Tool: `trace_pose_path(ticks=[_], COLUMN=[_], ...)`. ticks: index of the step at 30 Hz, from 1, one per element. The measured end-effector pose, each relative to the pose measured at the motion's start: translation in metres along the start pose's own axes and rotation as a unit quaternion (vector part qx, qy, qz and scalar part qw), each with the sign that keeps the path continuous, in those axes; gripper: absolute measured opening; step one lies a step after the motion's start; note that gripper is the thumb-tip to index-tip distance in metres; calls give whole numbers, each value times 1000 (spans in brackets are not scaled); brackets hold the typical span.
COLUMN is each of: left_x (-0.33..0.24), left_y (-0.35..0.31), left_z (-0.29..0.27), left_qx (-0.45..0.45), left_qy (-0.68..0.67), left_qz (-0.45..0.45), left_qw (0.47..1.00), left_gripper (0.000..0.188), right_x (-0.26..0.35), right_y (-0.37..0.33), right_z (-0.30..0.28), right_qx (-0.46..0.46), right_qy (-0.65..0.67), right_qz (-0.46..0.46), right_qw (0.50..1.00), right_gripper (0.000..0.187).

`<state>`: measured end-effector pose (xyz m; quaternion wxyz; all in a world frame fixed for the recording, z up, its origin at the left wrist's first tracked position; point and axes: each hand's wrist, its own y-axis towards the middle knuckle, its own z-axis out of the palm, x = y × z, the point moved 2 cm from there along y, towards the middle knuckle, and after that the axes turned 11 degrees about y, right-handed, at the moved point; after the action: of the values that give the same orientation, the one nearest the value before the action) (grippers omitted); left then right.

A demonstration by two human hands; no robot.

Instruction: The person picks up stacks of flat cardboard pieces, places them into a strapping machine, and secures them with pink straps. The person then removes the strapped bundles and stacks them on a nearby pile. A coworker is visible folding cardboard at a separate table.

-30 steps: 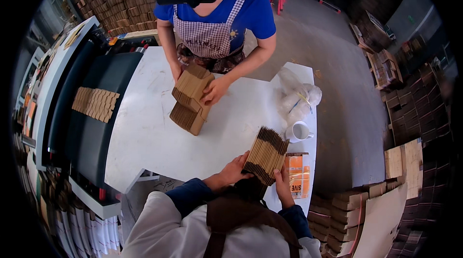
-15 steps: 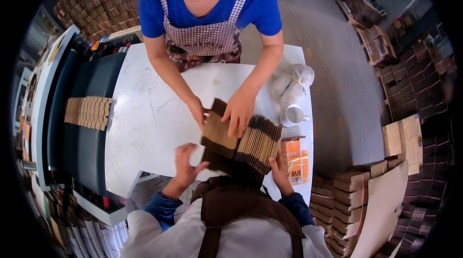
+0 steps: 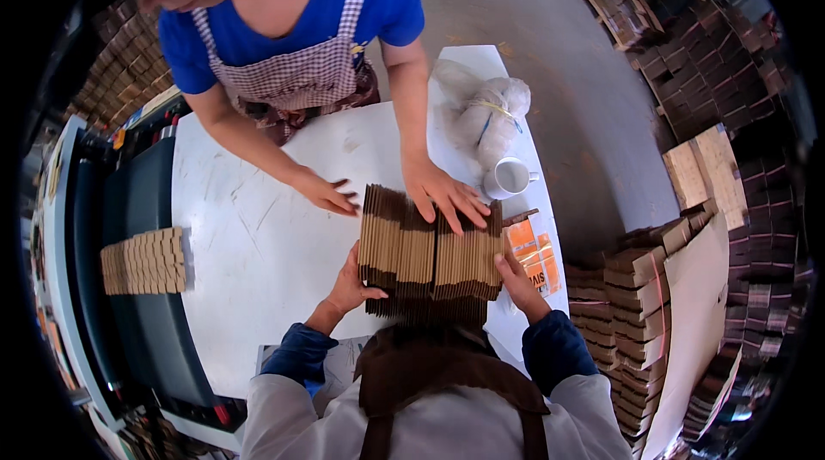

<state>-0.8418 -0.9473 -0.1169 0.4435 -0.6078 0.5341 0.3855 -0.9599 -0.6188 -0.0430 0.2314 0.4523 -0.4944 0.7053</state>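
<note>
A thick row of folded brown cardboard pieces (image 3: pixel 400 245) stands on edge at the near side of the white table (image 3: pixel 249 288). Against its left end rests my left hand (image 3: pixel 348 284), thumb toward the near edge. My right hand (image 3: pixel 520 284) presses the right end, so the row is held between both palms. Across the table a co-worker lays one hand (image 3: pixel 443 194) on top of the row. The co-worker's other hand (image 3: pixel 326 194) hovers just off the row's far left corner, fingers spread.
A dark conveyor belt (image 3: pixel 142 202) on the left carries overlapping cardboard pieces (image 3: pixel 142 261). Right of the row are an orange packet (image 3: pixel 533 258), a white mug (image 3: pixel 509 177) and a clear plastic bundle (image 3: pixel 490 121). Cardboard stacks (image 3: pixel 632 288) stand beyond the table's right edge.
The co-worker's left-side batch, tilted before, now stands upright in line with the other pieces. My left hand has closed in on the row's left end. The head view has shifted.
</note>
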Motion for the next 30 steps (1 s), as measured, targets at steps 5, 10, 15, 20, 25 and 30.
trace_pose_path(ticks=[5,10,15,20,25,30], left_x=[3,-4,-36,-55,-145,-203], left_y=[12,-28,-113,-229,-298,-383], left_z=[6,1,-11,31,47,159], left_qx=[74,-28,-145,-326,-516,-699], left_qy=[-15,106,102,137,88,84], left_qz=[30,123,61,-35,-80,-196], left_qw=[997,986,982,935,848,682], left_gripper=[128,129,135,137,135,135], right_x=[-18,-26,-86,-65,20,29], right_y=[5,-6,9,21,9,-70], right_z=[6,28,27,85,191,282], right_qx=[-6,28,110,305,504,688], right_qy=[-44,-86,-53,-14,-95,-200], right_qz=[-38,-46,-27,30,67,109], right_qw=[998,995,992,952,856,689], right_gripper=[59,58,58,56,59,61])
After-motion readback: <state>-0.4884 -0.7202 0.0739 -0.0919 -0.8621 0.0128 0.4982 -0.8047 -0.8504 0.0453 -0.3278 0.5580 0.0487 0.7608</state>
